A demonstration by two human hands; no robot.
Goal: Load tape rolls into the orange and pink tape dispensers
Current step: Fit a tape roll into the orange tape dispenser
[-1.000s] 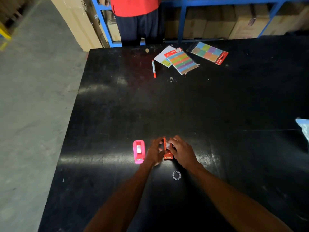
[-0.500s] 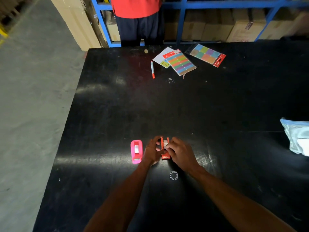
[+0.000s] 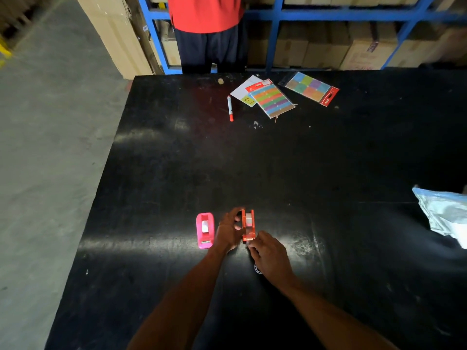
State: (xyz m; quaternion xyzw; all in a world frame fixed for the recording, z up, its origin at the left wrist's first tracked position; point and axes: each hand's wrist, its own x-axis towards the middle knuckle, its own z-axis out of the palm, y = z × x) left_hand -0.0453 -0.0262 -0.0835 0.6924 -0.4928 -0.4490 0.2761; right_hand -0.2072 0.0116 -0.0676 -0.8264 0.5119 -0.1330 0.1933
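Note:
The orange tape dispenser point(image 3: 248, 225) stands on the black table point(image 3: 252, 160) with a clear tape roll seated in it. My left hand point(image 3: 230, 229) grips its left side. My right hand point(image 3: 270, 257) is at the dispenser's near cutter end, fingers pinched together there; whether they hold the tape's end is too small to tell. The pink tape dispenser point(image 3: 205, 230) lies just left of my left hand, with a white roll inside it. A small ring-shaped tape core point(image 3: 257, 269) is partly hidden under my right hand.
At the far side lie a red-and-white marker point(image 3: 230, 108), two packs of coloured sticky notes point(image 3: 273, 100) point(image 3: 312, 88) and white paper. A pale plastic bag point(image 3: 444, 215) is at the right edge. A person in a red shirt point(image 3: 206, 11) stands beyond the table by blue shelving.
My right hand has drawn back from over the orange dispenser's top to its near end, uncovering the roll. The left hand stays on the dispenser. The view has shifted slightly.

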